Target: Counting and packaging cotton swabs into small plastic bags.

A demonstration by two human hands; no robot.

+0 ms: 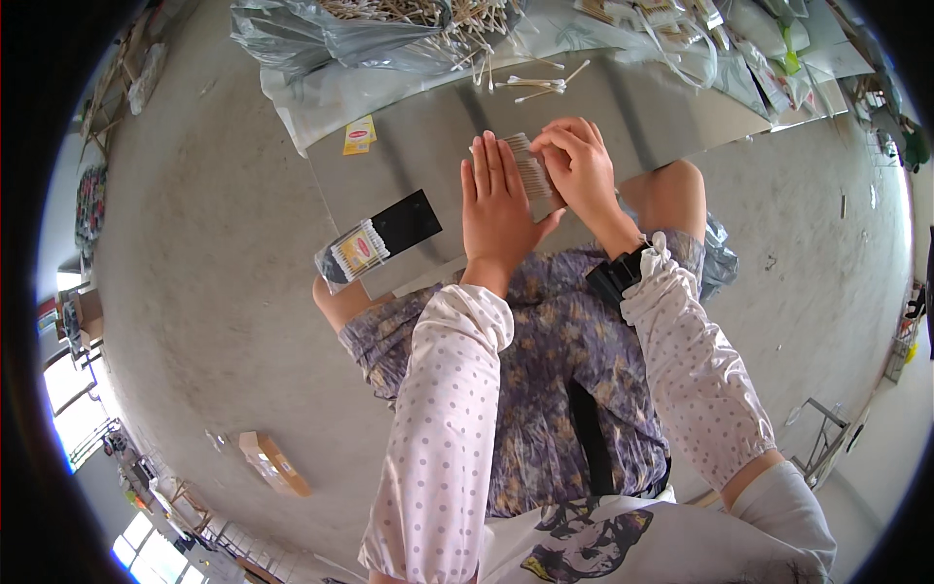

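A row of cotton swabs lies side by side on the grey table, between my two hands. My left hand lies flat along the left side of the row, its fingers stretched out and held together, thumb out to the right below the swabs. At the right side of the row my right hand has its fingers bent in and pressed together; whatever sits in them is hidden. Left of my hands is a clear packet of cotton swabs with a yellow and red label, partly on a black card.
Small yellow cards lie at the table's left. Several loose swabs are beyond my hands, near a grey plastic bag heaped with more swabs. Plastic packaging lies at the far right. A cardboard box is on the floor.
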